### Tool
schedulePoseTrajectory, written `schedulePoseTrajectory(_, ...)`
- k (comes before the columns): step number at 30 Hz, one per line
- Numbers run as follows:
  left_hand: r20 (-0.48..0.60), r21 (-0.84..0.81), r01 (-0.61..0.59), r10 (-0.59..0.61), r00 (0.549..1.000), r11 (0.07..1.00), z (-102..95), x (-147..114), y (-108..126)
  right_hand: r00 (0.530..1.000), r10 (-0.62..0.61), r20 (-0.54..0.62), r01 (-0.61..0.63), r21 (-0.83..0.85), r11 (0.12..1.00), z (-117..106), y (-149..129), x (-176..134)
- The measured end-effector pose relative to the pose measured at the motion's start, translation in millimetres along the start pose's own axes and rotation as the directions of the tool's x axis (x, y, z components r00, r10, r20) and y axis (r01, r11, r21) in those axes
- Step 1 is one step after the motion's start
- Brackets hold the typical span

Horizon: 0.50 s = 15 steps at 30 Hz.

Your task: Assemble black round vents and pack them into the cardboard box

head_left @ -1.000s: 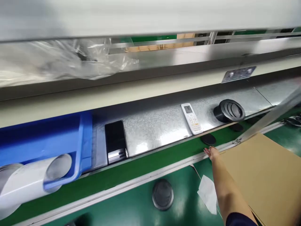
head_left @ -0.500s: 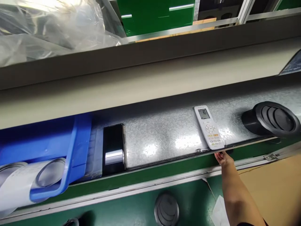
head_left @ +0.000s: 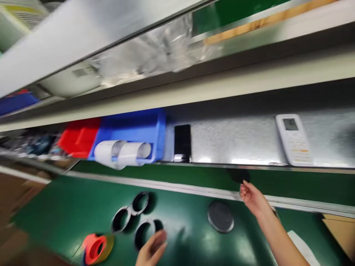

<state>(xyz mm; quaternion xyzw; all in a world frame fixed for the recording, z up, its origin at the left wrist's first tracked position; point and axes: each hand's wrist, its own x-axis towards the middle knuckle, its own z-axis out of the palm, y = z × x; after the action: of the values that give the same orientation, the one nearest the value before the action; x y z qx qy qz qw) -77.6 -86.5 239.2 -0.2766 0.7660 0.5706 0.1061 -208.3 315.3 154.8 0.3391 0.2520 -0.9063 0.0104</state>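
Note:
My right hand [head_left: 251,197] is raised in front of the shelf's lower edge, fingers curled together. Just above its fingertips is a dark rounded patch; whether that is a held object or a shadow, I cannot tell. Below and left of it, a round black louvred vent [head_left: 220,217] lies on the green table [head_left: 188,207]. My left hand [head_left: 152,248] comes in at the bottom, blurred, thumb and fingers apart. It is beside a black ring [head_left: 142,234], and no object shows in its grasp. Two more rings [head_left: 131,210] lie touching just behind.
On the metal shelf [head_left: 233,144] are a white remote control [head_left: 294,142], a black phone [head_left: 182,142], a blue bin [head_left: 133,123] with white rolls [head_left: 122,152], and a red bin [head_left: 80,136]. Orange and yellow tape rolls [head_left: 97,248] sit at the table's lower left. Cardboard [head_left: 340,231] stands at right.
The view has swung left and back, bringing the rings, tape and red bin into sight. My right hand has moved out from below the remote, down and left. My left hand has appeared.

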Motion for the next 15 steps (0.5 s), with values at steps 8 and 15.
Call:
schedulePoseTrajectory(8,0.413,-0.866,0.237,0.365,0.834,0.440,-6.4,-20,5,0.635,0.648,0.420,-0.441,-0.492,0.751,62,228,-223)
schedulePoseTrajectory(15,0.383,-0.916,0.305,0.339,0.859,0.262,-71.6,-82,-30,0.383,0.302,0.873,0.800,-0.477,0.364,84,231,-259)
